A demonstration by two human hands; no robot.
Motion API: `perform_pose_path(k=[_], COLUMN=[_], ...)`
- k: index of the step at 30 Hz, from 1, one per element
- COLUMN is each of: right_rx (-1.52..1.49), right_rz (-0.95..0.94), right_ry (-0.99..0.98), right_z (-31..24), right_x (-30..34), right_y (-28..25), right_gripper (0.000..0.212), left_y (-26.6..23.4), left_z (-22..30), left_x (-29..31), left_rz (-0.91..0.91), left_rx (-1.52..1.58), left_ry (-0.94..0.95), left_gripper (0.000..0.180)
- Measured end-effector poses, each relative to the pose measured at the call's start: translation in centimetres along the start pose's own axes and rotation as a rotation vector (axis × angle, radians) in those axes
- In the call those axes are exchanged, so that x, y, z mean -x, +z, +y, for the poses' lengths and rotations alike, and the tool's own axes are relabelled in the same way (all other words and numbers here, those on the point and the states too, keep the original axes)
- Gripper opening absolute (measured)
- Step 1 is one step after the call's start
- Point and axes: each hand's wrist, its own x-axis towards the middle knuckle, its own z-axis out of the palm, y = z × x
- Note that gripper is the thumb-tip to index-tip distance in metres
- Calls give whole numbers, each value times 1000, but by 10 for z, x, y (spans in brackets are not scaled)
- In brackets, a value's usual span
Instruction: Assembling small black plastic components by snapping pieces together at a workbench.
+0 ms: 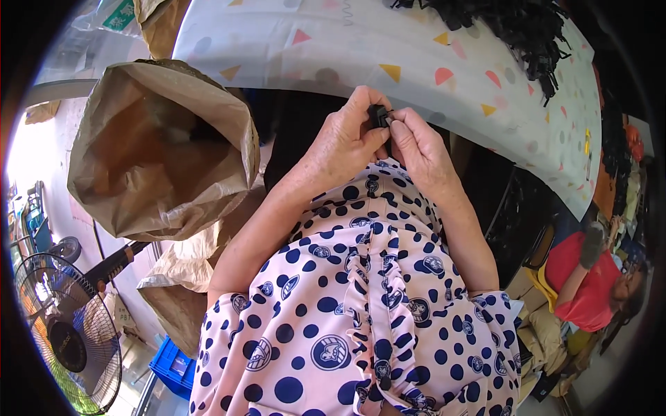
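Close together at the near edge of the table, my two hands work on one small black part [379,116]. My left hand [350,132] is closed around it, thumb and fingers pinching it from the left. From the right, thumb and forefinger of my right hand [418,145] pinch at its edge. The part looks like a small plastic piece, but its exact kind is partly hidden by my fingers. A pile of similar-looking black pieces [517,31] lies on the table's patterned cloth [319,59].
An open brown paper sack [163,149] stands at my left, with further brown paper [177,305] below it. A standing fan [69,340] and a blue crate [173,367] are at the lower left. Another person in a red top [583,284] sits at the far right.
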Motion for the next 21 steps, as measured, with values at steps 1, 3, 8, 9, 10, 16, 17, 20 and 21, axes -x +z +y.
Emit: perform_pose_path(k=[1,3,8,9,10,16,17,20,21], right_rx=[4,15,82,23,57,-127,-128,311,459], right_rz=[5,42,97,105,105,187,188,287,450], right_ry=[-31,-61,-183,-155,-187,-166,-171,-155,-164], right_z=[6,6,17,12,13,18,16,11,15], right_x=[-1,-2,-10,-11,-13,-10,-9,-3,-3], right_y=[1,4,14,16,13,4,-6,-71,-99], right_gripper=[20,21,16,11,11,13,13,18,21], left_y=[1,1,6,8,9,21,23,30,27], left_z=[-1,-2,-7,-9,-10,-1,0,0,-5], left_x=[0,-2,1,1,-2,-13,-14,-12,-13], left_rz=[-5,6,198,249,253,198,176,126,133], left_rx=[4,-60,-348,-388,-414,-459,-388,-254,-255], left_ry=[1,5,29,105,140,161,131,53,58], left_gripper=[25,24,24,24,24,20,19,10,10])
